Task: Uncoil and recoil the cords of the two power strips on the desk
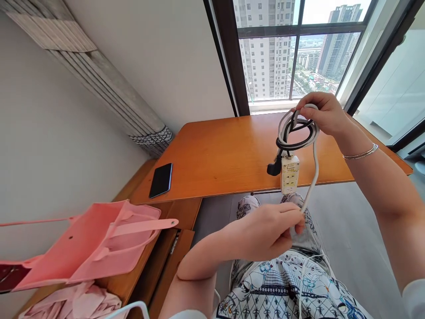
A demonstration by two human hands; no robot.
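Raised above the desk, my right hand (320, 113) pinches a loose coil of white cable (316, 165) and black cable (303, 144). A black plug (274, 168) and a white power strip (290, 175) with sockets dangle under the coil. Lower down and nearer my body, my left hand (270, 230) is closed around the white cable where it runs down from the coil. Thin white cord also lies across my patterned clothing (282, 283); whether it is the same cable I cannot tell.
The orange-brown wooden desk (215, 155) carries a black phone (161, 180) at its left. A pink bag (109, 248) and pink cloth (75, 303) lie at lower left, beside a partly open drawer (172, 266). A window (299, 53) and a gathered curtain (109, 93) stand behind.
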